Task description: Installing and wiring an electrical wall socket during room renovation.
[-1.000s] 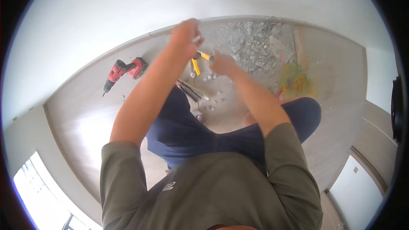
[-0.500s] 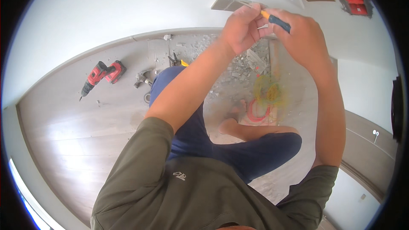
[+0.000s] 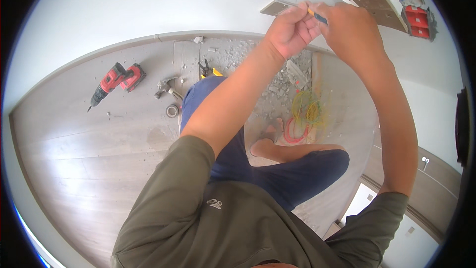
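Note:
Both my hands are raised against the white wall. My right hand (image 3: 349, 27) is closed round the handle of a screwdriver (image 3: 317, 17), orange near the shaft and dark blue behind. Its thin shaft points left toward a beige-grey wall plate (image 3: 275, 7). The fingertips and thumb of my left hand (image 3: 292, 30) pinch the front of the screwdriver beside that plate, its other fingers loosely curled. The screwdriver's tip and the plate's right end are hidden behind my left fingers, so I cannot tell if the tip touches a screw.
Larger beige wall plates (image 3: 377, 7) hang tilted beside open red wall boxes (image 3: 417, 21) at the upper right. On the wood floor lie a red cordless drill (image 3: 116, 82), a hammer (image 3: 168, 88), a tape roll (image 3: 172, 110), pliers (image 3: 206, 69), rubble (image 3: 238, 54) and coiled wires (image 3: 310, 111).
The view has shifted, bringing more of the red boxes and hanging plates into sight. My right hand has turned on the screwdriver and covers more of its handle. My left hand keeps its pinch.

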`<move>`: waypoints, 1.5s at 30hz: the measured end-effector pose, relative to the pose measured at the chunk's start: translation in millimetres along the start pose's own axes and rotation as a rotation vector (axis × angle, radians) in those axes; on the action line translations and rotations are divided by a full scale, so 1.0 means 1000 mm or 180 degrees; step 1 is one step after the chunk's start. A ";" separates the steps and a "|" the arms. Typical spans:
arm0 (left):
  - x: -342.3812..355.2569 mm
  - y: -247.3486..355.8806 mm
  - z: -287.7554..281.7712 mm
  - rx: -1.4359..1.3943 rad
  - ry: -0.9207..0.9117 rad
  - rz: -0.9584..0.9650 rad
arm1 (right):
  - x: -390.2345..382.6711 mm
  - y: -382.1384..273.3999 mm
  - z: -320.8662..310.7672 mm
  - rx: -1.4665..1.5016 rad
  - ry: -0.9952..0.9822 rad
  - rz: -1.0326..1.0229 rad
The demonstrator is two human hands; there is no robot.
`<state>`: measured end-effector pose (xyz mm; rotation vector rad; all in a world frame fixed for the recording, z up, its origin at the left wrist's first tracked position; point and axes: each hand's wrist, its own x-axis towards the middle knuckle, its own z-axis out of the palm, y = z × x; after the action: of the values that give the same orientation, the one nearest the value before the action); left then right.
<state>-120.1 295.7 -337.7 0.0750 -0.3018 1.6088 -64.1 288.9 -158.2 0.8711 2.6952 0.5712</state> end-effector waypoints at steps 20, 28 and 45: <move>-0.004 0.017 0.002 0.0005 -0.0289 -0.0181 | 0.017 -0.010 -0.009 -0.0008 -0.0148 -0.0148; -0.003 0.019 0.005 -0.0011 0.0022 -0.0239 | 0.029 -0.018 -0.019 -0.0349 -0.0132 -0.0337; 0.016 0.012 0.033 -0.0901 0.0561 0.0141 | 0.046 0.000 -0.019 -0.0381 0.0059 -0.0737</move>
<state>-137.3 302.6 -303.8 -0.2903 -0.3928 1.5894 -106.5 311.1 -146.9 0.5164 2.6948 0.6809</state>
